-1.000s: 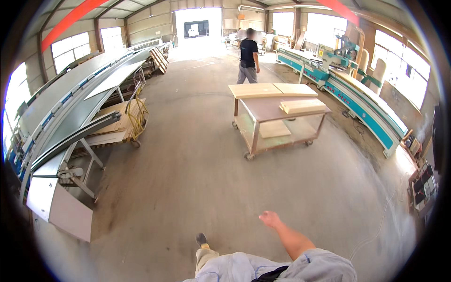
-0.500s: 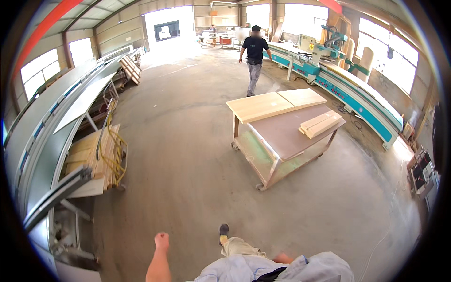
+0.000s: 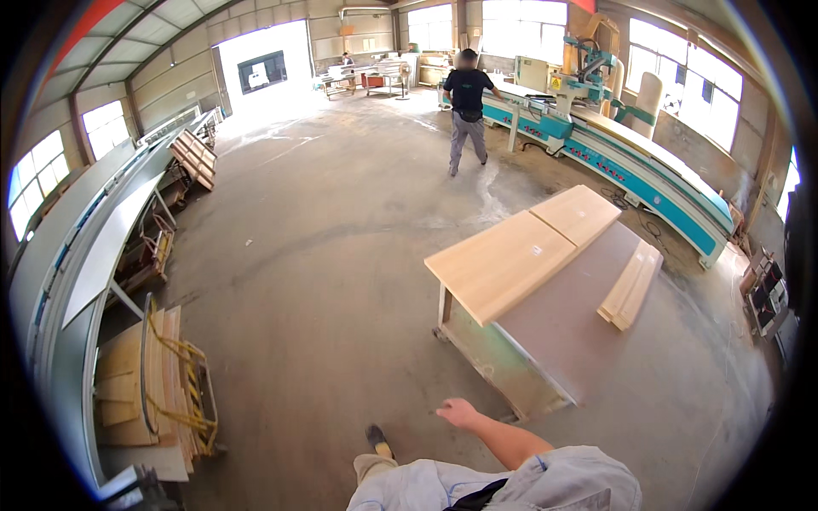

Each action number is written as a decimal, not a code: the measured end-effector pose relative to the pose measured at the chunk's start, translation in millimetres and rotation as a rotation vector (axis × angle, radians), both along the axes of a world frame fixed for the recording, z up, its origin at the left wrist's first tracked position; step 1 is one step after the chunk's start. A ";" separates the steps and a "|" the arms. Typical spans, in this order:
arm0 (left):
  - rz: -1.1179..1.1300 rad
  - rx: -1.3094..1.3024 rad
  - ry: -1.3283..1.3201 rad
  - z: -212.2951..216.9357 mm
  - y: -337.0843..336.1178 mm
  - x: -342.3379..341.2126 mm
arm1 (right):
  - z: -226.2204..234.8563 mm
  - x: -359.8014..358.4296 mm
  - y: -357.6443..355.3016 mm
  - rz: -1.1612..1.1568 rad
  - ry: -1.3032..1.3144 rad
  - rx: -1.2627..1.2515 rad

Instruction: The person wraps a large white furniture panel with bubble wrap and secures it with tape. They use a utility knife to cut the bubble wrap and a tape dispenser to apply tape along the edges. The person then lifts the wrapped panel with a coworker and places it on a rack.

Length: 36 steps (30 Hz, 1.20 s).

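Observation:
My right hand (image 3: 457, 413) swings forward in front of my body, its fingers loosely curled with no object visible in them. It is apart from the near corner of a wheeled work table (image 3: 545, 341), which has a brown top. Two wide pale wooden panels (image 3: 507, 264) lie end to end along that table's far left side, overhanging its edge. Several narrow wooden strips (image 3: 630, 285) rest together on the right part of the top. My left hand is out of the picture.
A co-worker (image 3: 469, 111) in a dark shirt walks ahead, beside a long teal and white machine (image 3: 613, 166). On the left stand a yellow-framed cart (image 3: 200, 392) with wooden boards and a long grey machine bed (image 3: 77, 341). Cables (image 3: 652, 228) lie on the floor at right.
I have walked forward, so the table and its panels are nearer. My left hand has left the picture and my right hand has swung forward into it. The co-worker has stepped farther away.

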<state>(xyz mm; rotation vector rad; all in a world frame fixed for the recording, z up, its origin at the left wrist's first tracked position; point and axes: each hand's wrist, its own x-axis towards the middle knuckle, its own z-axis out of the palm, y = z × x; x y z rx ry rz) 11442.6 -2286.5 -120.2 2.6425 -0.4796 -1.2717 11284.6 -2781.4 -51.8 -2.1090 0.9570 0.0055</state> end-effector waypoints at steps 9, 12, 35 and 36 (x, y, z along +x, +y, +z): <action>-0.245 0.004 -0.189 -13.2 -249.9 422.1 | -80.3 247.6 -219.7 -0.099 0.256 0.136; 0.092 -0.242 -0.333 70.9 -379.8 598.5 | -126.6 275.3 -249.5 0.027 0.301 0.019; 0.520 0.224 0.151 -58.6 -611.8 952.6 | -104.7 1183.6 -988.8 -0.318 -0.079 0.133; 0.488 0.205 0.117 -65.1 -620.4 979.0 | -98.3 1233.5 -977.3 -0.366 -0.122 0.193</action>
